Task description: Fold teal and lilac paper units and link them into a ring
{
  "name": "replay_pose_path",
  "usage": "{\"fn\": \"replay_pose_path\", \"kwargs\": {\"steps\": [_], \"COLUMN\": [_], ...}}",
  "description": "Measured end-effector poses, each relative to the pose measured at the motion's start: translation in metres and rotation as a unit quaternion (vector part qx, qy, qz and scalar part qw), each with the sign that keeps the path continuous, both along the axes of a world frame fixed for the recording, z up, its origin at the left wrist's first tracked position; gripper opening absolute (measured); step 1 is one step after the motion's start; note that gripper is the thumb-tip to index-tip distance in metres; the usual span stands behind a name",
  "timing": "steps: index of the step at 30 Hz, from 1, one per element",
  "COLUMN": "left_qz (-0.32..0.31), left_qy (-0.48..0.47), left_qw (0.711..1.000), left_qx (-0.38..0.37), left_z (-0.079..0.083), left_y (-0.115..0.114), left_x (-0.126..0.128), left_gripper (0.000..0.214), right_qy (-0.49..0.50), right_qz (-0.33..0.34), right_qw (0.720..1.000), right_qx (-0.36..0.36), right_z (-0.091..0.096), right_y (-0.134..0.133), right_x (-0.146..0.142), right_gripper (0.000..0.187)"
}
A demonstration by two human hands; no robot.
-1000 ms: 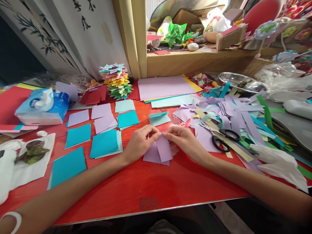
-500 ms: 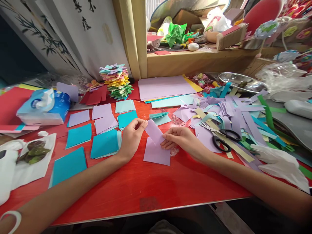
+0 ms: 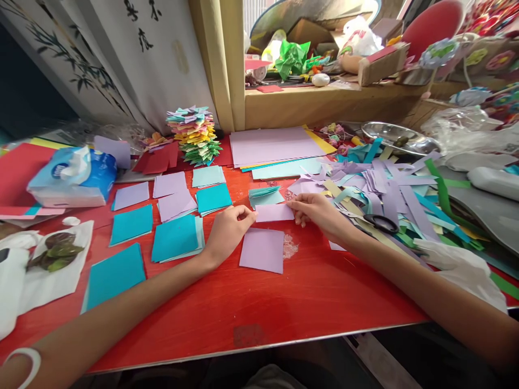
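Observation:
A narrow folded piece of lilac paper is held level above the red table by both hands. My left hand pinches its left end between thumb and finger. At the other end, my right hand grips it with the fingers curled. Just below lies a square of lilac paper, flat on the table. Behind the held piece sits a folded light-blue paper, its upper flap raised. Stacks of teal paper squares lie left of my left hand.
Black-handled scissors and a heap of paper strips lie on the right. A tower of folded paper pieces and large lilac sheets stand at the back. A tissue pack is at the left on the red table.
The lilac piece has turned from slanted to level and moved up and right, off the square. My right hand has shifted right and up, now hiding part of the scissors.

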State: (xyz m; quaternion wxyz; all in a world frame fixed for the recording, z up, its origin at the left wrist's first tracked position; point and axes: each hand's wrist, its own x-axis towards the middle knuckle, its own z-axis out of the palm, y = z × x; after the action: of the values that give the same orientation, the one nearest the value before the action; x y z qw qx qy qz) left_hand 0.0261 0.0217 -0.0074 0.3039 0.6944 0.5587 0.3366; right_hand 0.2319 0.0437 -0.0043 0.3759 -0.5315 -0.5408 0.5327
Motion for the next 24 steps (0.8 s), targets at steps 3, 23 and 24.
{"fn": "replay_pose_path", "kwargs": {"steps": [3,23,24], "left_qz": [0.003,0.043,0.036], "left_qy": [0.027,0.065,0.073], "left_qw": [1.0,0.996,0.995], "left_qx": [0.01,0.054,0.055], "left_z": [0.001,-0.009,-0.01], "left_y": [0.0,0.007,0.007], "left_x": [0.001,0.0,0.0], "left_gripper": [0.033,0.014,0.014], "right_qy": [0.014,-0.312,-0.321], "right_qz": [-0.012,0.009,0.016], "right_qw": [1.0,0.887,0.882], "right_qx": [0.009,0.341,0.345], "right_z": [-0.002,-0.019,-0.02], "right_y": [0.004,0.009,0.01], "right_x": [-0.001,-0.002,-0.002], "right_gripper": [0.014,0.016,0.015]}}
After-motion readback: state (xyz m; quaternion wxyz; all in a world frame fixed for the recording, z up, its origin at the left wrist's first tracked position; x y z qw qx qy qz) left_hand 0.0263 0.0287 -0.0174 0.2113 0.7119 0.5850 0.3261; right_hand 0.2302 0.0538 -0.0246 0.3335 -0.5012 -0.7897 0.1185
